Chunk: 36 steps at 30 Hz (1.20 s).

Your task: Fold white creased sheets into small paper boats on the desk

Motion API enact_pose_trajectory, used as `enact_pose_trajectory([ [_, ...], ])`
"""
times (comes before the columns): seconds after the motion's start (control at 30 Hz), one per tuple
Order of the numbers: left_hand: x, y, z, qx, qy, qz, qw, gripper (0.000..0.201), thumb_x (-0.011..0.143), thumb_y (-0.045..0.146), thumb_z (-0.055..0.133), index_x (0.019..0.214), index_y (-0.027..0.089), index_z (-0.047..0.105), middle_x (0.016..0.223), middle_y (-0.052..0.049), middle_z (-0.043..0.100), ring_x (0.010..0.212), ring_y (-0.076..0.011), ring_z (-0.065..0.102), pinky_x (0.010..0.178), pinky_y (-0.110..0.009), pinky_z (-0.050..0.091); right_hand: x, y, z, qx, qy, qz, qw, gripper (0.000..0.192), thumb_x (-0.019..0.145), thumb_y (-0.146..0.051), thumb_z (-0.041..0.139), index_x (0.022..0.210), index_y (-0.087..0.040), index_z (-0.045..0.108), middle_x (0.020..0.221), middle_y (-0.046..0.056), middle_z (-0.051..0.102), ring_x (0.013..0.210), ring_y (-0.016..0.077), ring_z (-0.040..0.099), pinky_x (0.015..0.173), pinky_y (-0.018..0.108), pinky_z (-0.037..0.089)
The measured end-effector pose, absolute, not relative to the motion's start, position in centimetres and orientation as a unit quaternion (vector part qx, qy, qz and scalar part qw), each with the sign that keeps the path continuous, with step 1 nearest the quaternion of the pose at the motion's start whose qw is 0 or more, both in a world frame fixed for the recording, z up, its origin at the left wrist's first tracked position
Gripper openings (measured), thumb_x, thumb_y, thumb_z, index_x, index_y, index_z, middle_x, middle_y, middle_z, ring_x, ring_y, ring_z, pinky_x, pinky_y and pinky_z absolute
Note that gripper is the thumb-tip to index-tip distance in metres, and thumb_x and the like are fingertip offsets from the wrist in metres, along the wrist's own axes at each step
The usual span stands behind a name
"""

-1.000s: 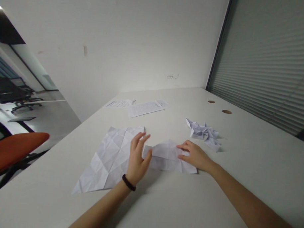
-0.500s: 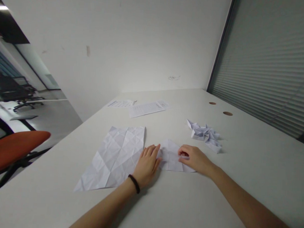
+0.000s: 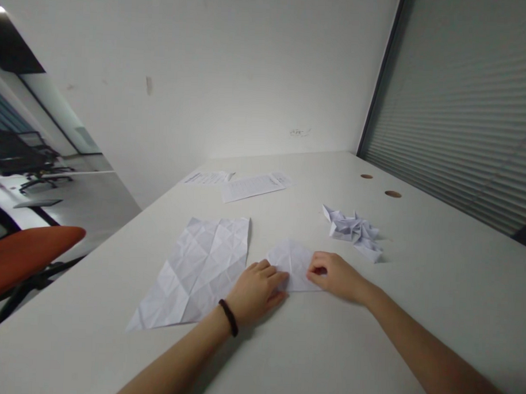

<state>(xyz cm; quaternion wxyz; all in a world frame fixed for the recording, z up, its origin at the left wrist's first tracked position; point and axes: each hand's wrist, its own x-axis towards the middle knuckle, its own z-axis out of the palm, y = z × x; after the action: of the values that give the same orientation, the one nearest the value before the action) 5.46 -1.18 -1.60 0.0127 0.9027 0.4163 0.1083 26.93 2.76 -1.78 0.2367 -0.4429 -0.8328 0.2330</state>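
Right now both hands rest on a small folded paper [image 3: 293, 262] lying flat on the white bench [image 3: 370, 338], near the middle of the scene. The left hand [image 3: 258, 290] lies palm down with its fingers curled together and pressed onto the paper's left near corner — not pinching, just bearing down. The right hand [image 3: 335, 275] has its grip drawn in, fingertips bunched and pressing on the paper's right edge; whether a flap is nipped between thumb and finger I cannot tell. The paper's long axis runs left to right along its near edge, and its folded peak points toward the far side of the bench.

Just left of the left hand, a large creased sheet [image 3: 199, 269] lies spread flat, its long axis running from near left to far right. To the far right of the right hand sits a crumpled folded shape [image 3: 353, 230] — apart from both hands. Farther off lie printed sheets [image 3: 251, 186]. At the left edge, beyond the bench, an orange chair seat [image 3: 25, 259] shows.
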Motion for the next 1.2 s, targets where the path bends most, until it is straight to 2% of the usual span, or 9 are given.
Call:
enact_pose_trajectory([
  [0.2,5.5,-1.4,-2.3,0.893,0.427,0.137,0.034,0.049,0.074,0.045,0.060,0.116,0.022,0.051,0.117,-0.011,0.048,0.108,-0.0283,0.043,0.088,-0.044,0.040,27.5,4.2,-3.6,-0.547,-0.754,0.176,0.318,0.031,0.072,-0.024,0.054,0.100,-0.013,0.060,0.083,0.008,0.061,0.076,0.0186,0.055,0.073,0.032,0.042],
  [0.43,5.5,-1.2,-2.9,0.878,0.446,0.172,0.034,0.061,0.074,0.034,0.061,0.129,0.022,0.038,0.127,-0.012,0.044,0.115,-0.0283,0.041,0.094,-0.045,0.036,26.7,3.6,-2.2,-0.474,-0.632,0.478,0.384,0.040,0.073,-0.042,0.051,0.101,-0.015,0.059,0.085,0.007,0.065,0.075,0.0187,0.058,0.063,0.028,0.044],
  [0.57,5.3,-0.8,-2.7,0.854,0.472,0.212,0.060,0.049,0.078,0.019,0.049,0.127,0.019,0.042,0.120,-0.012,0.052,0.107,-0.0261,0.049,0.090,-0.043,0.040,26.6,3.1,-1.5,-0.377,-0.552,0.615,0.419,0.046,0.078,-0.048,0.043,0.109,-0.016,0.055,0.091,0.008,0.064,0.080,0.0192,0.060,0.068,0.031,0.046],
  [0.7,5.1,-0.7,-2.3,0.795,0.470,0.348,0.161,0.032,0.087,0.026,0.034,0.109,0.020,0.057,0.102,-0.007,0.062,0.092,-0.0224,0.057,0.084,-0.036,0.044,26.6,2.9,-2.0,-0.399,-0.655,0.464,0.444,0.039,0.076,-0.042,0.051,0.109,-0.021,0.055,0.092,0.007,0.062,0.083,0.0200,0.058,0.075,0.036,0.046],
  [0.83,5.3,-0.8,-2.4,0.677,0.502,0.478,0.249,0.041,0.089,0.042,0.030,0.096,0.016,0.061,0.094,-0.007,0.065,0.092,-0.0234,0.058,0.091,-0.037,0.040,26.3,2.5,-2.5,-0.434,-0.720,0.280,0.464,0.054,0.072,-0.029,0.059,0.123,-0.025,0.043,0.113,0.009,0.053,0.096,0.0219,0.053,0.079,0.038,0.045],
  [0.93,5.8,-1.0,-2.6,0.638,0.499,0.505,0.300,0.043,0.086,0.048,0.035,0.095,0.015,0.062,0.098,-0.008,0.064,0.098,-0.0243,0.056,0.095,-0.039,0.037,26.1,2.4,-2.8,-0.449,-0.712,0.303,0.447,0.064,0.071,-0.029,0.061,0.129,-0.023,0.035,0.125,0.011,0.046,0.109,0.0234,0.048,0.088,0.039,0.042],
  [1.03,6.1,-1.0,-2.8,0.645,0.483,0.467,0.365,0.040,0.084,0.047,0.041,0.097,0.015,0.061,0.094,-0.008,0.066,0.093,-0.0247,0.058,0.089,-0.040,0.042,26.0,2.6,-3.0,-0.444,-0.702,0.367,0.418,0.055,0.073,-0.026,0.057,0.125,-0.021,0.040,0.121,0.009,0.052,0.108,0.0219,0.051,0.091,0.038,0.041],
  [1.1,5.9,-0.9,-3.0,0.648,0.489,0.459,0.361,0.037,0.083,0.044,0.045,0.102,0.016,0.059,0.093,-0.008,0.065,0.094,-0.0254,0.058,0.087,-0.041,0.043,26.2,2.8,-3.0,-0.451,-0.699,0.370,0.414,0.046,0.073,-0.022,0.054,0.119,-0.021,0.047,0.116,0.007,0.057,0.103,0.0210,0.055,0.090,0.038,0.042],
  [1.2,5.1,-0.5,-2.7,0.628,0.521,0.534,0.219,0.040,0.080,0.036,0.051,0.115,0.017,0.050,0.105,-0.010,0.060,0.103,-0.0256,0.053,0.093,-0.044,0.037,26.9,3.3,-2.7,-0.472,-0.717,0.296,0.420,0.042,0.072,-0.015,0.048,0.114,-0.021,0.054,0.114,0.005,0.060,0.103,0.0210,0.056,0.092,0.038,0.041],
])
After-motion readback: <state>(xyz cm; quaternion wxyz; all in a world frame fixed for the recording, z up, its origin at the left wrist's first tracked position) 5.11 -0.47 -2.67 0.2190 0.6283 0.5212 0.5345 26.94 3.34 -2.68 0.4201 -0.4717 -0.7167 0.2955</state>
